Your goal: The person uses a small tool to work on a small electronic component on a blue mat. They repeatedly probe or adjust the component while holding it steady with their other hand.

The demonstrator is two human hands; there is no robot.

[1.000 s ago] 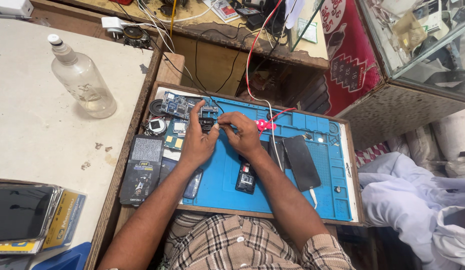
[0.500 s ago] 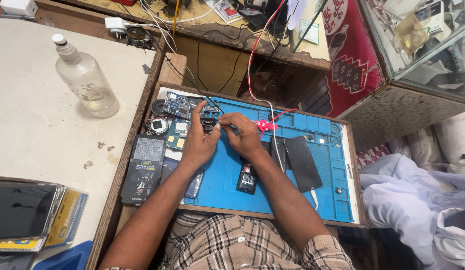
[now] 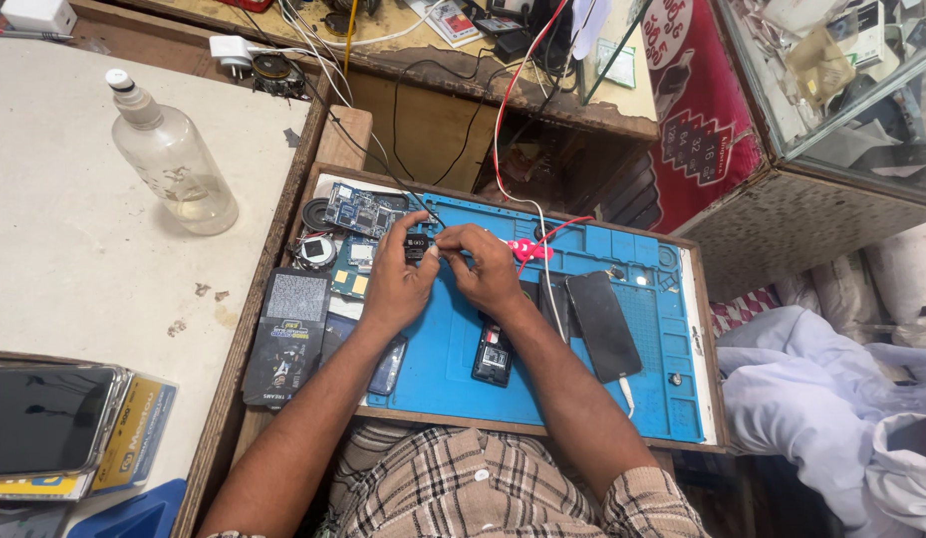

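Nothing has shifted: your left hand (image 3: 398, 284) still pinches the part (image 3: 416, 243), right hand (image 3: 486, 269) probing; slipping drops it.

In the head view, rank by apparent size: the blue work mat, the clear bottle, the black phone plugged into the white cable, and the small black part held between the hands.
1. blue work mat
2. clear bottle
3. black phone
4. small black part

Phones (image 3: 602, 324) crowd the mat's right (image 3: 672, 399) — bare strip between.
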